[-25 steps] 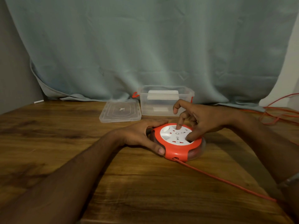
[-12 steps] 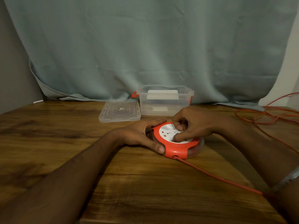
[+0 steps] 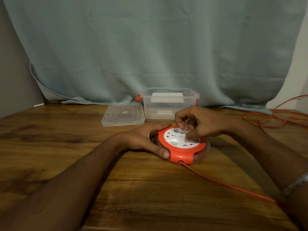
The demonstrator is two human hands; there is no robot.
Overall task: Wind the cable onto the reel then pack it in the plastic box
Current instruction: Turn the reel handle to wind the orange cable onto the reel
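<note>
A round orange reel (image 3: 183, 154) with a white socket face (image 3: 175, 139) lies flat on the wooden table (image 3: 66, 147). My left hand (image 3: 143, 139) grips its left rim, thumb on the near edge and fingers round the far side. My right hand (image 3: 200, 122) sits on top with curled fingers and its thumb pressed onto the white face. The orange cable (image 3: 233, 186) leaves the reel's front slot and runs to the lower right under my right forearm. The clear plastic box (image 3: 170, 112) stands open behind the reel.
The box's clear lid (image 3: 123, 114) lies flat to its left. Loose loops of orange cable (image 3: 275, 119) lie at the table's right back edge. A grey-green curtain (image 3: 150, 47) hangs behind everything. A bracelet (image 3: 298, 182) is on my right wrist.
My right hand has swung round on the white face, from the near right side to the far side, turning it. The loose cable at the right has shifted. My left hand stays on the rim.
</note>
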